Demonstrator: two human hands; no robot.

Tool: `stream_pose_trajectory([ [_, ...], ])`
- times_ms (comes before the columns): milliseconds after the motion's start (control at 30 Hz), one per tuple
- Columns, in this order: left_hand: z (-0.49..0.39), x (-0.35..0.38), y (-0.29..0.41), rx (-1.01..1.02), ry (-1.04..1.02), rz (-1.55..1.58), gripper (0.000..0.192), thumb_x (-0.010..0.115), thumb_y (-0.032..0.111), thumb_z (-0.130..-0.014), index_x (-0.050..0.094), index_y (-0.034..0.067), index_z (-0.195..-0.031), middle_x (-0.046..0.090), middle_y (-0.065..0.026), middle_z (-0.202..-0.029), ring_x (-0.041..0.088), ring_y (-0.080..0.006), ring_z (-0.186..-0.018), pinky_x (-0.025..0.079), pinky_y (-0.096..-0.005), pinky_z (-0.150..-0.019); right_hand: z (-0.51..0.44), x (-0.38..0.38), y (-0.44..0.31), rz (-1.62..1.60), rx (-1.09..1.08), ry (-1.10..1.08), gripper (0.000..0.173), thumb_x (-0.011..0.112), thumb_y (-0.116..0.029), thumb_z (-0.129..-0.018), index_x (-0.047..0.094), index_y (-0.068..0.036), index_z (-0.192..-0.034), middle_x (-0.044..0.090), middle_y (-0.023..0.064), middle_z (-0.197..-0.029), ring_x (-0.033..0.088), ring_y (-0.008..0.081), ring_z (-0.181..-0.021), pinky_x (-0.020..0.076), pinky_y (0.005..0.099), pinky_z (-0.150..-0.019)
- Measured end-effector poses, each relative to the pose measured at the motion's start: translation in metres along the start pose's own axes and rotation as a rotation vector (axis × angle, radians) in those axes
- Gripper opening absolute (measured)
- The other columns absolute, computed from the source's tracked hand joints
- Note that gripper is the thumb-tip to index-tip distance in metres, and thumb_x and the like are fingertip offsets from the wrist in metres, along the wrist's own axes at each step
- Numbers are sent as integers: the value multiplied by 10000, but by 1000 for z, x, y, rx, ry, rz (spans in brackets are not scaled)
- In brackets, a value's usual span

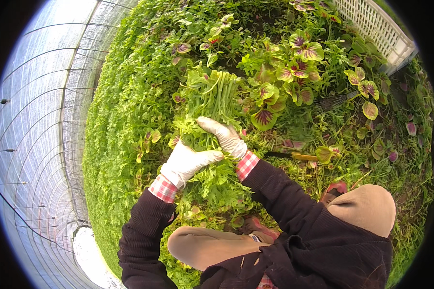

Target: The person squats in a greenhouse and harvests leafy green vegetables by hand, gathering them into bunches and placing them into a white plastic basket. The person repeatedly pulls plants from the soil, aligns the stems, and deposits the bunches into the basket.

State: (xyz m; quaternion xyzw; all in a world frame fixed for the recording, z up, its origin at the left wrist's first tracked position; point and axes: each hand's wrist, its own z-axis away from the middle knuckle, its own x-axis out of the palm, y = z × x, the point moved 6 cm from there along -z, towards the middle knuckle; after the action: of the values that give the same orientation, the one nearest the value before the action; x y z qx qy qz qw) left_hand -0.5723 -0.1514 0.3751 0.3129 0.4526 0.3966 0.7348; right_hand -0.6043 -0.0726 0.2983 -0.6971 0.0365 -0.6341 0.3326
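Note:
A bundle of leafy greens (220,95) with lobed leaves, probably garland chrysanthemum, is held between both my hands. My left hand (186,162), in a whitish glove, grips its lower near side, with the thumb pointing right across the leaves. My right hand (224,135), gloved the same way, holds the bundle from the right, thumb towards the upper left. Pale stems gather at the far end, and feathery leaves (213,184) hang towards me below the hands. The fingers behind the bundle are hidden.
Dense greens (119,119) grow at left, beside the greenhouse's plastic film wall (39,108). Red-and-green amaranth plants (275,90) stand ahead on the right. A white plastic crate (379,29) is at top right. A tool with a yellowish handle (303,156) lies right of my hands.

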Motion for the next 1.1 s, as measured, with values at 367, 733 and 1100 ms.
stream_pose_trajectory([
  [367, 17, 0, -134, -119, 173, 288, 503, 759, 31, -751, 541, -29, -1200, 655, -82, -1073, 636, -158, -944, 531, -306, -842, 5, -9, 48, 30, 155, -1, 417, 713, -271, -861, 613, -10, -1170, 671, 65, -1082, 608, 126, -932, 494, 288, -837],
  [733, 60, -19, -207, -12, -76, 1231, 380, 458, 229, -990, 514, 7, -1294, 608, -95, -1195, 608, -192, -1039, 509, -330, -894, 40, -9, 89, 1076, 406, -119, 1030, 484, -639, -871, 94, 108, -1463, 194, 320, -1505, 283, 364, -1397, 261, 349, -1131],
  [1100, 99, -12, -269, -345, 191, 1242, 386, 458, 215, -969, 512, -9, -1277, 636, -88, -1111, 625, -185, -952, 516, -320, -840, 76, 17, 127, 1557, 47, -173, 831, 386, -548, -931, 243, 100, -1432, 252, 284, -1495, 249, 366, -1401, 163, 514, -1138],
])
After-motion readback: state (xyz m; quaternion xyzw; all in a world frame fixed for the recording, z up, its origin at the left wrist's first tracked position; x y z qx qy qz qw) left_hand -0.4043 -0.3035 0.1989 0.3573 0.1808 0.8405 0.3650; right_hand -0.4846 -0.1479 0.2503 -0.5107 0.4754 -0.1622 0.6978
